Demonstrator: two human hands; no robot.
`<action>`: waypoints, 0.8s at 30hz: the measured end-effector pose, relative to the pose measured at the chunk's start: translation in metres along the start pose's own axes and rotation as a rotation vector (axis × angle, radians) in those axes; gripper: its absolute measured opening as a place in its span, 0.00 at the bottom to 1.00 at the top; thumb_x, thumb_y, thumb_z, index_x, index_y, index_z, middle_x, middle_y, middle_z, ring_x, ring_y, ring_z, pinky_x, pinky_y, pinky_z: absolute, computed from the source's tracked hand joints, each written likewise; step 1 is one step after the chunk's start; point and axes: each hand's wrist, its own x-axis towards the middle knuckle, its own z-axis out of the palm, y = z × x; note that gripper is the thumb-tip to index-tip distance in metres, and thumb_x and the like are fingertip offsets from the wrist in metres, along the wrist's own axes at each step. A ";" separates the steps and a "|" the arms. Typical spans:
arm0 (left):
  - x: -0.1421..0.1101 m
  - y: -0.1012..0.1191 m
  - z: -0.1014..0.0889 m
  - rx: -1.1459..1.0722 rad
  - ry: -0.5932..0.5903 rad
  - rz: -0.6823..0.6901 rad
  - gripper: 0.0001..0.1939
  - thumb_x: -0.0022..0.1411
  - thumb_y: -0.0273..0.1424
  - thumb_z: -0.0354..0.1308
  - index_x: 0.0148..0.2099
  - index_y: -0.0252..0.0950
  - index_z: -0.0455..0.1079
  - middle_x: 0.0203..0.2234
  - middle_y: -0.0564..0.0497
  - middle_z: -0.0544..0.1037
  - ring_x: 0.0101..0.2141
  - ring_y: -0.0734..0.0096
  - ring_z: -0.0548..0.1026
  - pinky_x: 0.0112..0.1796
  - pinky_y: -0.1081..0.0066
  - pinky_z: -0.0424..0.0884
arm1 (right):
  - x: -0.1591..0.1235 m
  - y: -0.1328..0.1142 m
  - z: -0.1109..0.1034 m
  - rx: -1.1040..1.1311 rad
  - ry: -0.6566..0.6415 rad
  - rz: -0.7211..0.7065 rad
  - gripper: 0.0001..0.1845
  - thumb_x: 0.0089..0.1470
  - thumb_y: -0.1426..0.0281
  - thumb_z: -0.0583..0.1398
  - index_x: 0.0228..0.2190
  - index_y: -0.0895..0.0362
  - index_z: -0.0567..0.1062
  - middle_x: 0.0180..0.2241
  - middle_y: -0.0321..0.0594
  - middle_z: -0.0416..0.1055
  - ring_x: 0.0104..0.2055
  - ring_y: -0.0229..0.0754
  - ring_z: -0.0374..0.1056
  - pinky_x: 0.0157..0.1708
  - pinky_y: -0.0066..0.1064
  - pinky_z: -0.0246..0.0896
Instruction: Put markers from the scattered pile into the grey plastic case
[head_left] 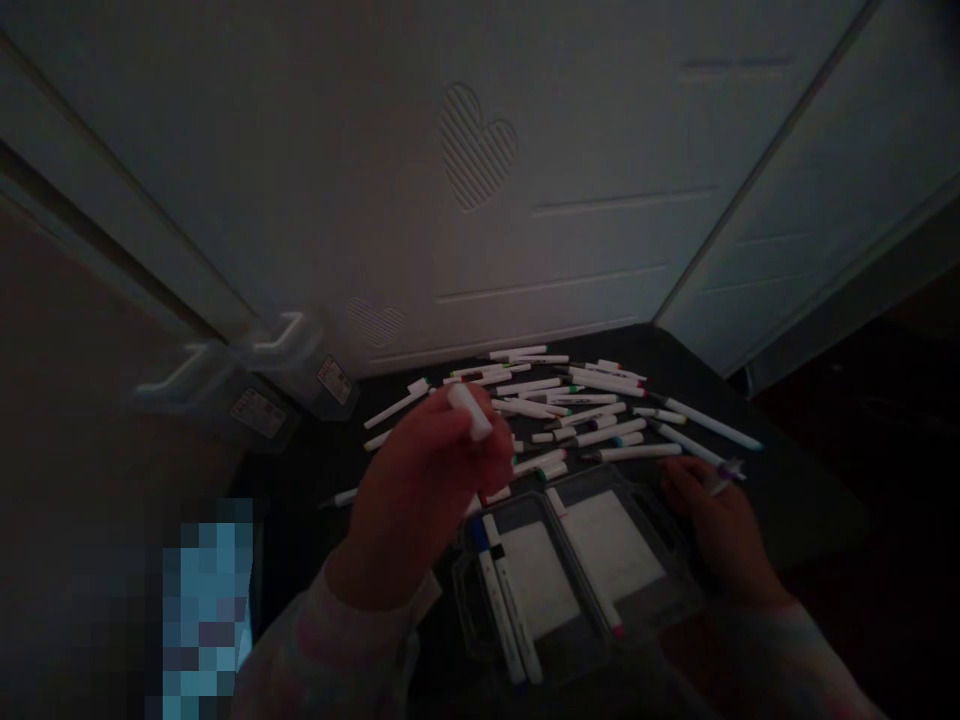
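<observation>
The markers (706,422) look to be hard white plastic, smooth, with a faint sheen. The open case (555,655) is clear, smooth plastic with a slight gloss along its edges; its white inserts (611,550) look like flat, matt paper. Translucent plastic makes up the containers (301,370), bright glints on their rims. The table (802,490) reads dark and matt. The pale panel (600,120) is dull and smooth, broken by ribbed hearts (476,150). The sleeves (352,640) are soft, matt cloth.
</observation>
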 end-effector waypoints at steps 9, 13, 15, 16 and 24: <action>0.005 0.005 -0.023 1.652 0.150 0.490 0.06 0.56 0.32 0.52 0.36 0.36 0.65 0.32 0.50 0.72 0.34 0.70 0.68 0.38 0.69 0.64 | 0.002 0.001 0.000 0.013 0.014 0.002 0.17 0.45 0.56 0.58 0.28 0.58 0.70 0.19 0.32 0.59 0.20 0.34 0.53 0.20 0.27 0.46; 0.025 -0.015 -0.045 2.011 -0.257 0.004 0.09 0.58 0.29 0.45 0.31 0.34 0.66 0.28 0.48 0.72 0.31 0.67 0.70 0.34 0.68 0.65 | 0.002 0.001 0.001 0.046 0.015 0.008 0.17 0.44 0.56 0.59 0.28 0.58 0.70 0.17 0.31 0.57 0.19 0.33 0.51 0.18 0.27 0.45; 0.031 -0.024 -0.052 2.077 -0.287 -0.132 0.10 0.58 0.28 0.44 0.32 0.34 0.66 0.28 0.47 0.73 0.30 0.66 0.71 0.33 0.68 0.65 | 0.001 0.001 0.002 0.067 0.015 0.008 0.17 0.44 0.57 0.59 0.28 0.58 0.70 0.17 0.31 0.56 0.19 0.32 0.51 0.18 0.26 0.45; 0.033 -0.027 -0.055 2.099 -0.278 -0.151 0.10 0.59 0.28 0.44 0.33 0.33 0.66 0.28 0.47 0.73 0.31 0.66 0.71 0.33 0.67 0.66 | 0.001 0.001 0.002 0.074 0.017 0.009 0.16 0.45 0.57 0.59 0.28 0.58 0.70 0.17 0.30 0.56 0.19 0.32 0.51 0.18 0.26 0.44; 0.039 -0.038 -0.061 2.108 -0.249 -0.277 0.12 0.60 0.28 0.43 0.35 0.33 0.68 0.33 0.42 0.75 0.37 0.61 0.73 0.37 0.64 0.67 | -0.001 -0.002 0.001 0.004 -0.004 0.044 0.16 0.46 0.56 0.57 0.28 0.58 0.70 0.17 0.30 0.56 0.19 0.33 0.51 0.18 0.26 0.45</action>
